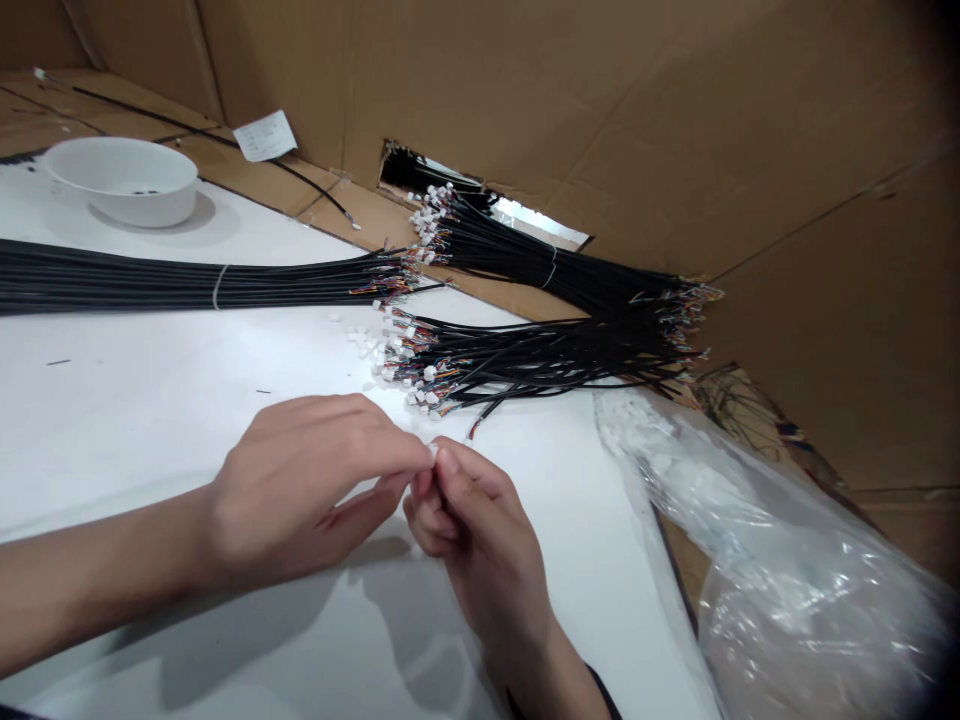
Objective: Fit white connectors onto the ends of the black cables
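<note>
My left hand (307, 480) and my right hand (472, 520) meet over the white table (150, 400), fingertips pinched together on a tiny white connector (433, 451). The fingers hide most of it. Just beyond them lies a loose pile of black cables with white connectors (510, 360); one cable end (480, 420) points toward my hands. A few loose white connectors (364, 340) are scattered beside the pile.
A tied bundle of black cables (187, 280) runs across the left. Another bundle (540, 260) lies against the cardboard wall (600, 100). A white bowl (124, 180) sits far left. A clear plastic bag of white parts (772, 560) lies at the right.
</note>
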{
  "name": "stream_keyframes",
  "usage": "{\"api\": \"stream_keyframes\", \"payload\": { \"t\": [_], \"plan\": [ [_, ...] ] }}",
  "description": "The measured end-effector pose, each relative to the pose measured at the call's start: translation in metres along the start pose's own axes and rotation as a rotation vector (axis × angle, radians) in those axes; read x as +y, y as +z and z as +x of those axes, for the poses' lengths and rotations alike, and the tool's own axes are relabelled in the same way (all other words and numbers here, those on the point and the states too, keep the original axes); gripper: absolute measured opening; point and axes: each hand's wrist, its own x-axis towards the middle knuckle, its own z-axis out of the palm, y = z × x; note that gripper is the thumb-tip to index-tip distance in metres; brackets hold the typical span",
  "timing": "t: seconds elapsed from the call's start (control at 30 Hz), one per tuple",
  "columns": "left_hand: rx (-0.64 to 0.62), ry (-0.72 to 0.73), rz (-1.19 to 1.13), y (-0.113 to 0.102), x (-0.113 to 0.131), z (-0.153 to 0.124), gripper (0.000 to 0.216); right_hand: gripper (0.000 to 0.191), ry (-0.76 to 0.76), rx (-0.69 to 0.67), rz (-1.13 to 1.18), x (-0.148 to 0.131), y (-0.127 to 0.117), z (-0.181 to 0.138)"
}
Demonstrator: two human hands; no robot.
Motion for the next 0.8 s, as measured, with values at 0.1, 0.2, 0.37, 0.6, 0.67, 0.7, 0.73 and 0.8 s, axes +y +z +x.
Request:
{"api": "stream_keyframes", "payload": {
  "t": [0.1,0.2,0.37,0.6,0.67,0.7,0.73,0.8],
  "plan": [
    [-0.01,0.001,0.004,0.0,0.001,0.001,0.016,0.033,-0.017,0.024,-0.063,0.001,0.001,-0.001],
    [-0.024,-0.001,0.01,0.0,0.003,0.003,0.022,0.035,-0.045,0.057,-0.165,0.001,0.003,-0.001],
    [0.038,-0.052,0.031,0.004,0.005,0.003,0.015,0.034,-0.058,0.076,-0.207,0.001,0.002,-0.001],
    [0.044,-0.056,0.011,0.009,0.001,-0.003,0.013,0.035,-0.085,0.116,-0.395,-0.002,0.001,-0.003],
    [0.074,-0.042,0.003,0.009,0.0,-0.003,0.013,0.032,-0.16,0.141,-0.625,-0.003,0.001,-0.005],
    [0.09,-0.036,0.003,0.009,0.0,-0.003,0.014,0.029,-0.207,0.144,-0.754,-0.004,0.001,-0.006],
    [0.1,-0.028,0.002,0.01,0.0,-0.003,0.014,0.025,-0.25,0.144,-0.878,-0.005,0.001,-0.006],
    [0.083,-0.027,-0.006,0.01,0.0,-0.004,0.013,0.018,-0.308,0.141,-1.083,-0.006,0.001,-0.006]
  ]
}}
